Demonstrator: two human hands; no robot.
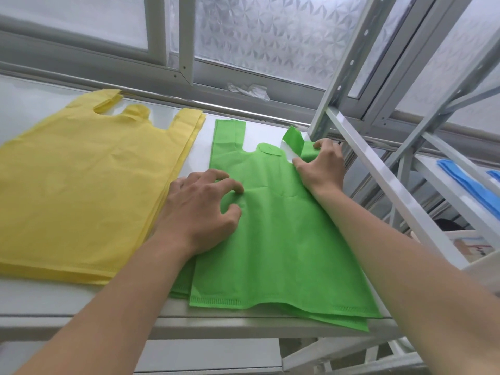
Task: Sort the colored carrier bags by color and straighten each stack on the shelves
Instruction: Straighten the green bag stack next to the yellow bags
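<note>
Two stacks of flat vest-style carrier bags lie side by side on the white shelf (40, 299), handles toward the window. The yellow stack (81, 190), on the left, lies fairly square, its layers fanned slightly along the right edge. The green stack (276, 239), just beside it, is uneven: the top bag sits skewed over the lower ones, its bottom edge overhangs the shelf front, and one handle is folded over

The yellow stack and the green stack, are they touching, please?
Apart: the head view shows a white strip of shelf between yellow stack and green stack.
</note>
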